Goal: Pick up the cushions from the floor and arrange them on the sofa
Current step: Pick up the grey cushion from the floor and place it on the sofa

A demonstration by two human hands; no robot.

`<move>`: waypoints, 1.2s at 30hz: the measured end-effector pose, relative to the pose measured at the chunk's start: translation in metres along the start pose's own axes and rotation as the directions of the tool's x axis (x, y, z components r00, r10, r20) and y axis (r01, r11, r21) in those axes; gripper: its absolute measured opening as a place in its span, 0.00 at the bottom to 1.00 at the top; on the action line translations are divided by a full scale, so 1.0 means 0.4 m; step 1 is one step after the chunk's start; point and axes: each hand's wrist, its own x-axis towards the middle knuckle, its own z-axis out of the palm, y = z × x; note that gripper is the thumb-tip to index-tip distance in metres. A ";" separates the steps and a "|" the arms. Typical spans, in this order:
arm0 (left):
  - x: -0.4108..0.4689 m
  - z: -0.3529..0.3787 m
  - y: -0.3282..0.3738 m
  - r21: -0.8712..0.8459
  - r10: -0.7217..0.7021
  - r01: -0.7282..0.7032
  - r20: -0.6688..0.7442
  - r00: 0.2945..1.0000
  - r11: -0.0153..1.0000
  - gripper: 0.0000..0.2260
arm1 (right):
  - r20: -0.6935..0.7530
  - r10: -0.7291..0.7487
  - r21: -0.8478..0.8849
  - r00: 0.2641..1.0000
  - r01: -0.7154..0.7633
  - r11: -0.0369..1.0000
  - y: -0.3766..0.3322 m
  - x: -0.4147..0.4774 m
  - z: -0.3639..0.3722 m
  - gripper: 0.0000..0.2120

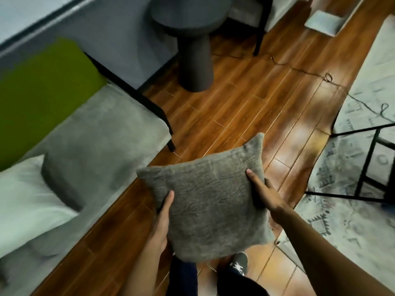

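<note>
A grey fuzzy cushion (210,197) is held up above the wooden floor in front of me. My left hand (161,223) grips its lower left edge, thumb on top. My right hand (264,189) grips its right edge, thumb on the front face. The grey sofa (102,133) runs along the left side. On the sofa lie a green cushion (42,90), a grey cushion (59,180) and a white cushion (25,201). The held cushion is to the right of the sofa's seat, apart from it.
A dark round side table (192,39) stands on the wooden floor (245,99) beyond the sofa's end. A patterned rug (350,210) with a black metal frame (367,165) lies at the right. A thin cable (310,73) trails across the floor. My shoe (240,262) shows below the cushion.
</note>
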 end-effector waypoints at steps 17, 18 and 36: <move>-0.465 -0.380 0.293 -0.127 0.440 -0.469 -0.204 0.875 0.874 0.60 | 0.289 -0.239 0.017 0.927 0.244 0.970 -0.357 -0.352 0.371 0.47; -0.471 -0.401 0.310 -0.134 0.431 -0.461 -0.202 0.879 0.877 0.59 | 0.297 -0.240 -0.001 0.924 0.251 0.968 -0.364 -0.352 0.404 0.48; -0.205 -0.642 0.711 -0.186 0.452 -0.599 -0.496 0.742 0.779 0.34 | 0.488 -0.213 -0.058 0.846 0.274 0.960 -0.713 -0.037 0.959 0.52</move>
